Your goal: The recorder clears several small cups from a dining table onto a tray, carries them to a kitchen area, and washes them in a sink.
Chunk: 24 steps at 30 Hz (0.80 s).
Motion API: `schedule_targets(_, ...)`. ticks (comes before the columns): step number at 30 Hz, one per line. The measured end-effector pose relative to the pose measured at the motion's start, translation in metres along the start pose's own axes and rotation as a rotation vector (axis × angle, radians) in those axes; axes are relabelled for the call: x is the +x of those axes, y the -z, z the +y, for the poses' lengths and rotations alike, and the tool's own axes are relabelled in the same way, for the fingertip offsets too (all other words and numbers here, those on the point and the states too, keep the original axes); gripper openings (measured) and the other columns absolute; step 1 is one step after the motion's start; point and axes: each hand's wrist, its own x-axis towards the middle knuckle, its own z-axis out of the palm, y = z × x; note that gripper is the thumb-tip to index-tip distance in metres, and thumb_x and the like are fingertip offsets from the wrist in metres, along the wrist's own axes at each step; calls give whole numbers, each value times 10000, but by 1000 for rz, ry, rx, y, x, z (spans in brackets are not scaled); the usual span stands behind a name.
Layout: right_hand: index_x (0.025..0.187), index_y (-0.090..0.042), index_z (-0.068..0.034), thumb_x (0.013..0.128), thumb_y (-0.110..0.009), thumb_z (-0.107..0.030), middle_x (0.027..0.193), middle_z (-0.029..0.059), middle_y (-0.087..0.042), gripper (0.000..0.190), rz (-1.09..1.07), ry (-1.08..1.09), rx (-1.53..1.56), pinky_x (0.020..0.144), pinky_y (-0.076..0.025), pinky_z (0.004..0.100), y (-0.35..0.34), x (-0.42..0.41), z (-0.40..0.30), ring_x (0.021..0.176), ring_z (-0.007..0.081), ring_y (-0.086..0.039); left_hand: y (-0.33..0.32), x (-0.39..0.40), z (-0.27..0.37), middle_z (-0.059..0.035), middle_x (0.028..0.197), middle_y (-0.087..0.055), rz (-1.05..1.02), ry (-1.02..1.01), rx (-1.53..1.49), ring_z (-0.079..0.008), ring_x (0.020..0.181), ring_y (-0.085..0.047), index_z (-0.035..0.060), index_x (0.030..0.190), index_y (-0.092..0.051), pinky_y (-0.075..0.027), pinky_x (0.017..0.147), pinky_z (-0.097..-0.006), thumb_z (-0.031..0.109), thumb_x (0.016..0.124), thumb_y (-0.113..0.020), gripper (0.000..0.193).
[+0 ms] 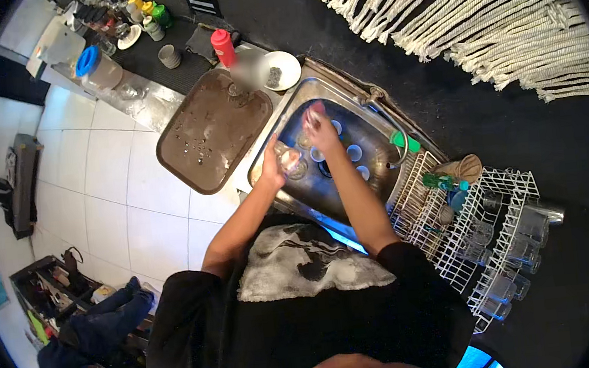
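My left hand [273,169] holds a clear glass [290,160] over the left side of a stainless-steel sink [303,189]. Fingers closed, my right hand [324,134] grips a pink sponge or cloth [314,111], slightly blurred, above the far part of the basin. Several small cups or glasses stand in the sink, among them a pale-rimmed cup [354,152] to the right of my right forearm. Another clear glass [298,170] sits just below the one in my left hand. A curved metal faucet [397,127] reaches over the basin's right side.
A wet brown tray [200,140] lies left of the sink. Behind it are a red squeeze bottle [223,47] and a white plate [291,70]. White wire racks [456,261] with upturned glasses stand right. Rope fringe [470,23] hangs far right; another person [76,348] is lower left.
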Motion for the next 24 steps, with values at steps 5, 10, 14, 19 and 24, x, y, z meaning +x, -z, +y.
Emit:
schedule_targets(5,1312,-449,-96,891,-607,-505,1295,138,-487,607,-83,-69,20,895,-511,520,-52,46,-34,1112,340,-558,6,0,-9,-101,757,-659,77,42,-28,-255,691,-662,117,887,-579,-553,656,-391,515,886,-562,398)
schedule_targets(10,1332,-411,-65,853,-667,-300,1127,175,-570,592,414,216,-257,823,-538,479,1,54,-32,1019,331,-609,9,2,-12,-80,850,-668,14,87,-53,-272,836,-668,147,938,-590,-536,773,-431,485,876,-573,344)
schedule_targets(14,1352,-400,-15,732,-733,-196,1091,218,-617,727,872,591,-832,902,-490,423,82,57,-47,1065,337,-607,20,10,-19,-96,927,-674,-59,77,-117,-283,853,-667,156,943,-601,-544,773,-435,470,868,-563,325)
schedule_targets(19,1348,-408,7,709,-733,-194,1167,237,-609,745,945,609,-1177,922,-479,433,121,59,-65,1098,375,-591,24,29,-39,-84,972,-670,-12,94,-31,-251,882,-667,146,1016,-587,-554,789,-433,470,925,-525,343)
schedule_targets(24,1348,-437,-65,728,-652,-226,1089,212,-628,676,922,549,-1210,864,-494,466,125,27,-74,1013,401,-608,8,44,-65,-62,1010,-679,18,82,108,-222,883,-672,141,1091,-584,-554,767,-396,498,969,-459,398)
